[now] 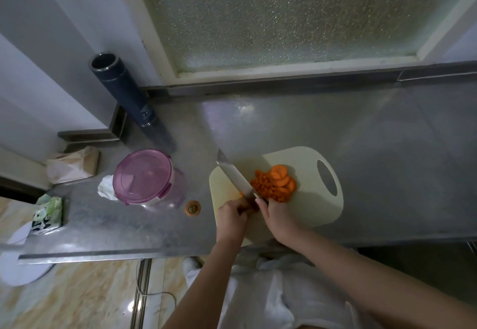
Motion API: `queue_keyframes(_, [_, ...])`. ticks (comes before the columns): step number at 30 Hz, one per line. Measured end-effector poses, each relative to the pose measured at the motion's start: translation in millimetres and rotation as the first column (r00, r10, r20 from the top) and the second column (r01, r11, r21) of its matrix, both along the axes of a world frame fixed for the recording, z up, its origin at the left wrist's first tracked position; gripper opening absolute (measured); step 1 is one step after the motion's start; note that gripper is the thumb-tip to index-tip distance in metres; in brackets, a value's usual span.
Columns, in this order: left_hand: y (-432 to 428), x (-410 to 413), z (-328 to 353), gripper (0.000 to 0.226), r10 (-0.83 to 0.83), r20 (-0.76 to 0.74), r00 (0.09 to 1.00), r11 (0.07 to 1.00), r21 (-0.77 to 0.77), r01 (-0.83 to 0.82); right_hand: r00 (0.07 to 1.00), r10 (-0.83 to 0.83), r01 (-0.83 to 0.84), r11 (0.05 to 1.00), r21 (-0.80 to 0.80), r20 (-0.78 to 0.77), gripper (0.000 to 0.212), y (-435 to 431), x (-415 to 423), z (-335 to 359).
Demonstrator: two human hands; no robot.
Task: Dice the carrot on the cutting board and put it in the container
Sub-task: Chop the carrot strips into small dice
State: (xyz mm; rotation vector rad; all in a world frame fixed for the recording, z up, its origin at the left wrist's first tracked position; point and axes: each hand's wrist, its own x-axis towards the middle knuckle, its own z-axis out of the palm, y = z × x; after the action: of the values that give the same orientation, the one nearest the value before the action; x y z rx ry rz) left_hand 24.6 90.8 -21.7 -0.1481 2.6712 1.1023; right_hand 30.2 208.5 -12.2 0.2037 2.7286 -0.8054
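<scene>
Left grip [232,216] round knife [233,175], carrot pile [274,186] mid cutting board [309,208]

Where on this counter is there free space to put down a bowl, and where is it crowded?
Free: the steel counter right of the cutting board, and the strip between board and window frame. Crowded: the left end, around the lidded container, carrot end, flask and green packet. The left hand grips the knife over the board.

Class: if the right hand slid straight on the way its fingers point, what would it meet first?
Probably the carrot pieces, lying just ahead of the right hand on the cutting board.
</scene>
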Motion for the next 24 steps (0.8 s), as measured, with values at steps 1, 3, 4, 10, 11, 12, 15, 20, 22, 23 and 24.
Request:
queue_keyframes(1, [0.6,0.4,-0.5,0.020,0.010,-0.007,1.000,1.000,0.002,-0.010,1.000,-0.031,0.032,0.998,-0.055,0.001,0.046,4.5,-0.5,-2.3])
queue_keyframes(3, [1.3,0.3,-1.3,0.013,0.037,-0.018,0.999,0.999,0.001,-0.037,0.999,-0.054,0.053,0.993,-0.109,-0.001,0.045,11.6,0.9,1.9])
queue_keyframes(4, [1.4,0.3,-2.0,0.011,0.045,-0.023,0.999,0.999,-0.006,-0.045,0.998,-0.064,0.064,0.989,-0.132,0.001,0.044,14.8,2.5,5.0])
queue_keyframes(10, [-0.4,2.3,-1.1,0.011,0.038,-0.060,0.998,0.999,-0.005,-0.038,0.996,-0.082,0.084,0.974,-0.212,0.018,0.043,21.3,8.8,14.6])
queue_keyframes(11, [-0.9,3.1,0.1,0.012,0.036,-0.067,0.997,0.999,0.002,-0.036,0.996,-0.082,0.084,0.973,-0.217,0.019,0.042,21.1,9.6,14.8])
queue_keyframes(12, [-1.3,4.1,1.1,0.015,0.037,-0.077,0.996,0.999,0.011,-0.037,0.997,-0.078,0.083,0.972,-0.222,0.028,0.042,21.3,10.6,15.6])
queue_keyframes(15, [-1.9,6.5,2.7,0.018,0.055,-0.095,0.994,0.998,0.006,-0.055,0.997,-0.071,0.076,0.975,-0.208,0.036,0.045,20.3,15.1,17.6])
queue_keyframes(20, [-0.6,5.8,0.3,0.012,0.091,-0.067,0.994,0.996,-0.011,-0.092,0.999,-0.041,0.046,0.988,-0.148,0.032,0.046,15.1,25.6,19.2])
queue_keyframes(22, [-0.2,4.8,-2.4,0.011,0.084,-0.047,0.995,0.996,-0.018,-0.085,0.999,-0.032,0.036,0.991,-0.129,0.033,0.048,13.4,28.4,17.2])
queue_keyframes(23, [-0.2,4.7,-3.3,0.010,0.082,-0.044,0.996,0.996,-0.021,-0.083,0.999,-0.027,0.031,0.992,-0.121,0.035,0.048,12.4,29.4,16.3])
queue_keyframes(24, [-0.3,4.8,-3.9,0.010,0.083,-0.042,0.996,0.996,-0.022,-0.084,0.999,-0.023,0.027,0.994,-0.109,0.039,0.049,11.0,29.4,15.5])
